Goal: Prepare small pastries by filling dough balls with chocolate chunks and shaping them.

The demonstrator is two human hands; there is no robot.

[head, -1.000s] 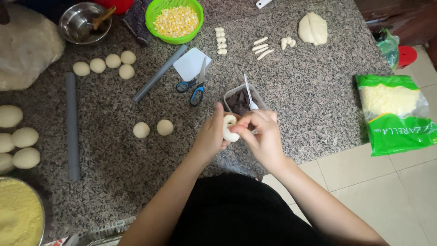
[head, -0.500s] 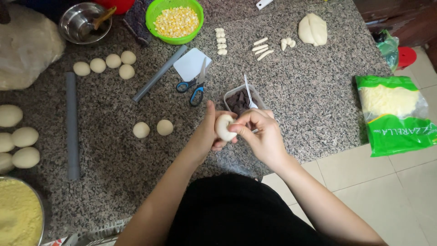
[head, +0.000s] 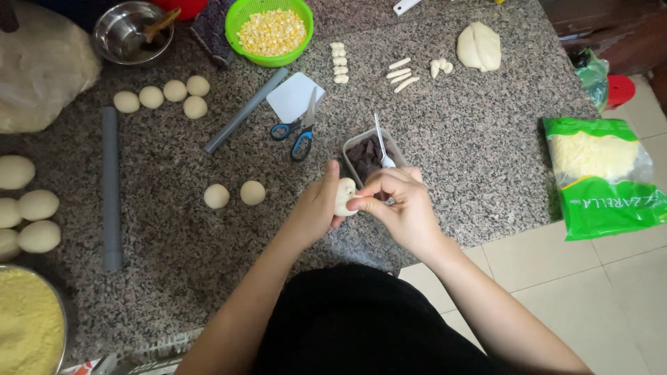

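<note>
My left hand (head: 316, 207) cups a small pale dough ball (head: 344, 195) over the speckled granite slab (head: 486, 139). My right hand (head: 397, 207) pinches the ball's side with thumb and fingertips. Just beyond the hands sits a small clear tub of dark filling (head: 365, 157) with a white spoon (head: 381, 142) in it. Two finished dough balls (head: 234, 194) lie to the left of my hands.
Blue scissors (head: 297, 132) and a white scraper (head: 294, 97) lie beyond. Grey rods (head: 110, 187) (head: 244, 111), more dough balls (head: 163, 97), larger balls (head: 24, 208), green basket of corn (head: 271, 31), steel bowl (head: 132, 31), yellow crumbs bowl (head: 28, 326), dough lump (head: 479, 46), green cheese bag (head: 603, 173) on tiled floor.
The dough ball has turned in my hands and my right fingers have shifted on it, pinching its side. Both hands stay in about the same place.
</note>
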